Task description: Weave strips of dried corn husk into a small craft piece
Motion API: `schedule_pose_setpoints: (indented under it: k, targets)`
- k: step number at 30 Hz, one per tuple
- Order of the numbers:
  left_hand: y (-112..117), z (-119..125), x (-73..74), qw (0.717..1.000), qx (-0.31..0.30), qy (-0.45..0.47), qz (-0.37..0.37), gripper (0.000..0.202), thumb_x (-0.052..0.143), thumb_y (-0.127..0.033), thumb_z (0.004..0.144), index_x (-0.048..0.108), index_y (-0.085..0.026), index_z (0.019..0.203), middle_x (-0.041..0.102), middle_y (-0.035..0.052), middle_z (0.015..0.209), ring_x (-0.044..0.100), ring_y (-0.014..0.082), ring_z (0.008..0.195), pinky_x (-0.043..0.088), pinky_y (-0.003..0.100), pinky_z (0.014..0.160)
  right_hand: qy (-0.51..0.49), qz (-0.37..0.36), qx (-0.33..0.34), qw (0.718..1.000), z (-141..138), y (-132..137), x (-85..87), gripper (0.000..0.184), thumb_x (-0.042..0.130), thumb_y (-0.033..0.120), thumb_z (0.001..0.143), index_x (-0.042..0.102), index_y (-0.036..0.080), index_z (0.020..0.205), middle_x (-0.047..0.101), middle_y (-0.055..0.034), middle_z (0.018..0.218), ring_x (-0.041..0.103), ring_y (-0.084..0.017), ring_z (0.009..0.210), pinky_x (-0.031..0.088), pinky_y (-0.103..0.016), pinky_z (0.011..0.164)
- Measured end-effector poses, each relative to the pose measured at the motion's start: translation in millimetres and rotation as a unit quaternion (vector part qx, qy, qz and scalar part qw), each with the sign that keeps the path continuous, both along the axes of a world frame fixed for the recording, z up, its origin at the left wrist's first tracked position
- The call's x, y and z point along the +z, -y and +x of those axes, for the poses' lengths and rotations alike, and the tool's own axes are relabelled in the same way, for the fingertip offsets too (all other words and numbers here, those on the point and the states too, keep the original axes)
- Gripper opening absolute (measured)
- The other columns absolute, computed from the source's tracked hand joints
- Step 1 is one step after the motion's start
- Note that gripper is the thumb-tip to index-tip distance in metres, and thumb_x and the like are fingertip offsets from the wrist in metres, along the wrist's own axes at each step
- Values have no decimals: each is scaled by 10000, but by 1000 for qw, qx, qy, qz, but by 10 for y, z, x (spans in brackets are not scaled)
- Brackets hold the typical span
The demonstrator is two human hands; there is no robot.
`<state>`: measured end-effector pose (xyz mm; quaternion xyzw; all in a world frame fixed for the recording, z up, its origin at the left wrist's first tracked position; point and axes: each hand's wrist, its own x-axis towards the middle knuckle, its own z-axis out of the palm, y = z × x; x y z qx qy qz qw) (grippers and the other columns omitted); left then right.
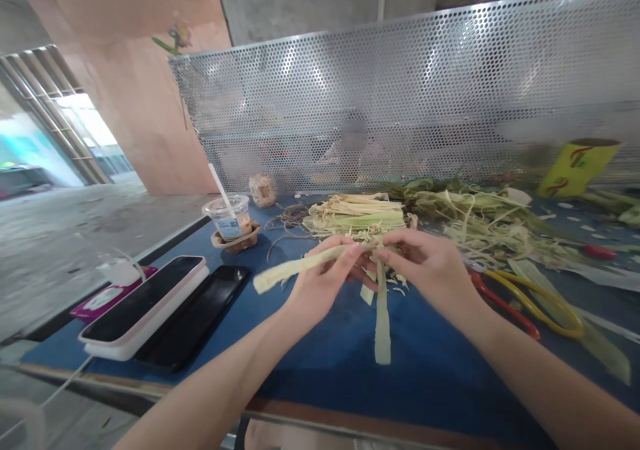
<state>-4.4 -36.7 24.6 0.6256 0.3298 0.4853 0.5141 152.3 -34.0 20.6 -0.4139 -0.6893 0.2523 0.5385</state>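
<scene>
Left hand (320, 278) and right hand (429, 262) pinch pale strips (383, 327), one hanging between them.

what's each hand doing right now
Left hand: closed, pinching the pale strip pointing left.
Right hand: closed, pinching near the hanging strip's top.

Tabletop (425, 383) free mid-front; phone (145, 297) blocks left.

on the blue table (430, 383) lie a purple box (84, 311), a black phone (200, 317), a cardboard cup holder (237, 241), brown string (291, 217), a bundle of pale strips (355, 211), loose green leaves (475, 203), and red and yellow handles (543, 297).
</scene>
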Motion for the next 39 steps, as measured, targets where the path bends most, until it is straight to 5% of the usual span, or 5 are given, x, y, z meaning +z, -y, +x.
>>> schedule_pose_setpoints:
  k: [11,17,26,33,39]
  targets:
    - [-19,35,-11,998,3,67,20,136,621,-164,719,511,-162,799,612,-39,620,598,95,502,482,203,508,-124,-77,171,974,-28,-3,-58,217,577,283,765,659,275,966,547,-47,1063,558,-112,656,487,-263,527]
    - [-27,25,-63,997,-21,60,34,163,620,-182,725,582,-155,882,652,-9,661,612,112,490,524,236,528,-213,-171,173,946,-32,-38,-39,315,631,307,729,628,239,1037,574,2,643,528,-115,553,421,-244,464]
    - [9,85,-71,997,-61,41,18,125,642,-218,705,606,-134,791,603,-19,583,556,81,417,475,193,430,-219,-154,164,949,-70,-6,-42,124,664,309,687,695,190,699,530,-43,1034,525,-79,569,434,-232,435]
    - [8,93,-50,1000,-22,21,8,135,624,-272,720,581,-144,726,641,-10,582,580,108,405,467,213,446,-244,-157,189,938,-68,8,-50,128,613,301,741,666,188,713,548,-13,712,514,-102,543,471,-261,481]
    - [0,55,-69,1000,-8,13,15,152,590,-285,755,606,-137,729,679,23,647,618,122,473,442,203,487,-260,-153,147,942,-69,-13,-73,186,629,332,724,609,181,617,584,-17,844,545,-101,560,471,-263,494]
